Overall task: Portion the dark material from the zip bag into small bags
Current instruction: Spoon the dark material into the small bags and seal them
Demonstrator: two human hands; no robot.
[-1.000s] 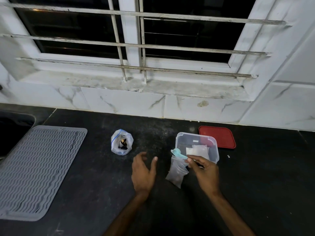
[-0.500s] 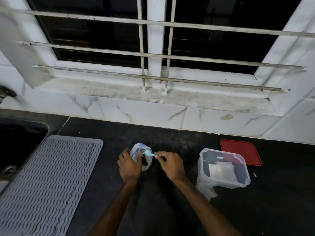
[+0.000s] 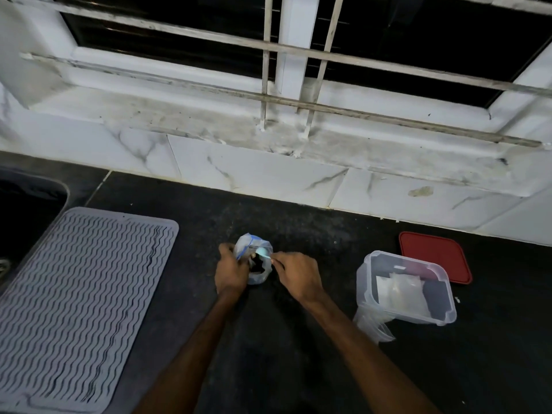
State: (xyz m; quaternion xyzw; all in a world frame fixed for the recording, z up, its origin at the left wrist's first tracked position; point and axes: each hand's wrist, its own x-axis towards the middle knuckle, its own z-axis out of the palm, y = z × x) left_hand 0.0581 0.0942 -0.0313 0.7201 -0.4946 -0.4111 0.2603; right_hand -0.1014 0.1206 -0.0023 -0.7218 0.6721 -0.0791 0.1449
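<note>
A clear zip bag [image 3: 250, 243] with a blue seal stands open on the dark counter, with dark material [image 3: 258, 268] inside. My left hand [image 3: 230, 271] grips the bag's left side. My right hand [image 3: 298, 274] pinches the handle of a small light-blue spoon [image 3: 263, 252], whose bowl sits in the bag's mouth. A small clear bag [image 3: 373, 322] lies on the counter against the front left of a plastic container.
A clear plastic container [image 3: 366, 282] with small white bags inside stands to the right; its red lid [image 3: 433, 255] lies behind it. A grey ribbed mat [image 3: 77, 300] covers the left counter beside a sink [image 3: 27, 210]. A tiled wall and barred window rise behind.
Both hands moved left from the small bag by the container to the zip bag. My left hand took hold of the bag and the spoon went into its mouth.
</note>
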